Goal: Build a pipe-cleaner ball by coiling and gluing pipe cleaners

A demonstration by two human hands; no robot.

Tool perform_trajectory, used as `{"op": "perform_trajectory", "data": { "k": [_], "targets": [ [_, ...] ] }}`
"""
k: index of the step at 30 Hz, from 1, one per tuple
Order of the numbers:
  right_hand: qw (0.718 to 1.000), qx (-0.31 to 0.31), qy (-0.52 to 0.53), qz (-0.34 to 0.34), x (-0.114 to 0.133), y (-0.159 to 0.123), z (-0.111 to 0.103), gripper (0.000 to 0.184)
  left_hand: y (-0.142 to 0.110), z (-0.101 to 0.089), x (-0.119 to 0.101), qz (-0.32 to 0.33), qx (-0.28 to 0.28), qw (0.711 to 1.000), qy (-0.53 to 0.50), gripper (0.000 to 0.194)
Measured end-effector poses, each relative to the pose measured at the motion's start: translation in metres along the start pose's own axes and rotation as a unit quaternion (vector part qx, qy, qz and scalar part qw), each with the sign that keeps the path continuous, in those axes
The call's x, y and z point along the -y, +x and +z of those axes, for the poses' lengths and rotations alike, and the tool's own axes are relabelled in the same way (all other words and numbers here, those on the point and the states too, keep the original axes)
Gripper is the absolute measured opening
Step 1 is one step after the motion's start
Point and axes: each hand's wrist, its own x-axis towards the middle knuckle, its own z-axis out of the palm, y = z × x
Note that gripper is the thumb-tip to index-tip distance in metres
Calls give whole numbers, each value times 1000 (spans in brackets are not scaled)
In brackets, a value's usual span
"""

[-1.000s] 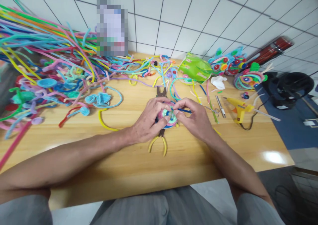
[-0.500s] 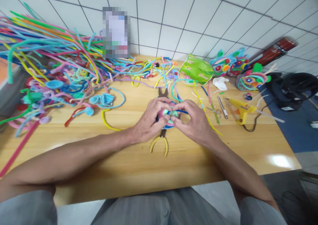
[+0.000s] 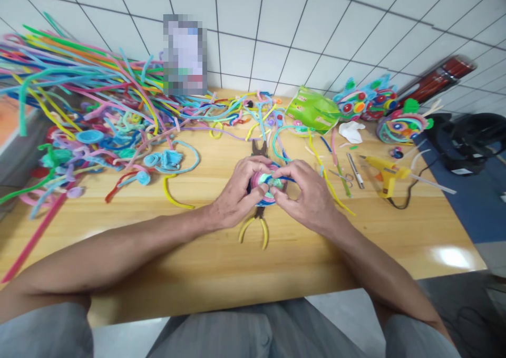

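Between both hands is a round piece of coiled pipe cleaners in pink, mint green and blue. My left hand is closed around its left side, the thumb pressing on its face. At the right side, the fingers of my right hand pinch a dark blue pipe cleaner against the coil. The fingers cover part of the coil. Beneath it lie pliers with yellow handles, their jaws showing beyond the coil.
A heap of loose pipe cleaners fills the left. A short yellow pipe cleaner lies left of my hands. Rightward are a craft knife, small scissors, a yellow glue gun, a green packet and finished colourful figures.
My right fingers have shifted slightly on the coil, and the dark blue pipe cleaner lies at a slightly different angle. Both hands keep hold, and the view has moved a little.
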Motion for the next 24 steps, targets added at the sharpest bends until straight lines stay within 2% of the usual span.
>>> {"op": "perform_trajectory", "data": {
  "k": [8,24],
  "targets": [
    [1000,0,-5,-3,0,-1,0,18,-3,2,3,4,-4,1000,-19,24],
    [1000,-4,-6,-15,-1,-2,-1,20,3,-5,5,71,22,996,51,22]
  ]
}}
